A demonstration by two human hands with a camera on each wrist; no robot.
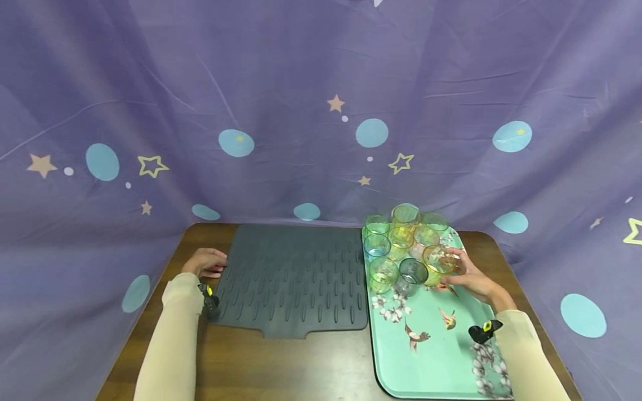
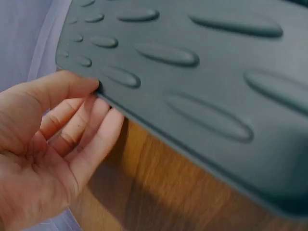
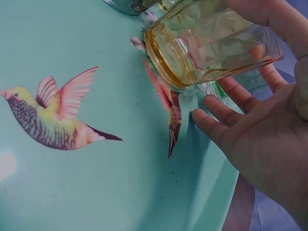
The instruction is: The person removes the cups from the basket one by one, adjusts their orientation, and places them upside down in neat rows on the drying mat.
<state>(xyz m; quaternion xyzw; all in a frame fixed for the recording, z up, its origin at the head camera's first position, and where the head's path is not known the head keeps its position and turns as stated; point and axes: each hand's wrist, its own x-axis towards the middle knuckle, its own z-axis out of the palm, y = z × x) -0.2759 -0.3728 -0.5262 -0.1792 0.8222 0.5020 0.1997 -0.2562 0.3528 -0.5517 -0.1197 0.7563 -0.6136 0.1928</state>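
Observation:
My left hand [image 1: 207,262] pinches the left edge of a dark grey draining mat [image 2: 159,91] between thumb and fingertips. Raised oval ridges cover the mat, and a short lip juts from its front side. Over at the right, my right hand [image 1: 470,277] holds an amber-tinted drinking glass [image 3: 207,48], thumb on one side and fingers round the other. That glass is at the right front of a cluster of coloured tumblers, among them a smoky grey glass [image 1: 413,273], a green glass [image 1: 383,274] and a blue-rimmed glass [image 1: 377,245].
The glasses stand at the back of a mint-green tray [image 1: 431,362] printed with birds and blossoms. The tray lies right beside the mat on a brown wooden table [image 1: 301,367]. A purple curtain [image 1: 281,72] with stars hangs behind the table.

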